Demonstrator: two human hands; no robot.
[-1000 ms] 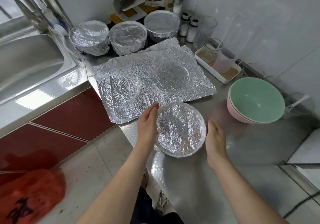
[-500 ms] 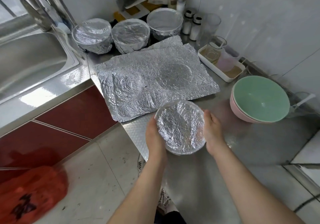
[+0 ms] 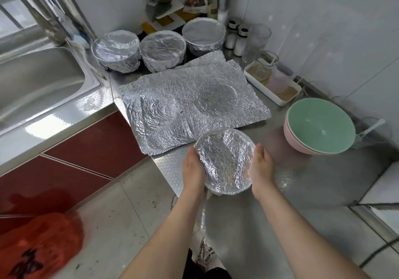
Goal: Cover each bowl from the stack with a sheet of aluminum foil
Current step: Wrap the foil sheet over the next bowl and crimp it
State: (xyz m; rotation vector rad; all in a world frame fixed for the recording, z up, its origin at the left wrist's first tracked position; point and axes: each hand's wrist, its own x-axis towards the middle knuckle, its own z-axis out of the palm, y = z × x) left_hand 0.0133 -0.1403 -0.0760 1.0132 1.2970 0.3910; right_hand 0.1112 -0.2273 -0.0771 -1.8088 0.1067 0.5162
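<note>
Round bowl (image 3: 225, 162), crinkled foil skin; left hand (image 3: 193, 170) at 9 o'clock, right hand (image 3: 261, 170) at 3, both curled round its sides. Wrinkled flat sheets (image 3: 190, 105) at 11.

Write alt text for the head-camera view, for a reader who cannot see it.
The left hand and right hand hold a foil-covered bowl by its sides at a steel counter. Behind it lie flat foil sheets, then three more covered bowls in a row; an uncovered green bowl sits nested in a pink bowl at right.
</note>
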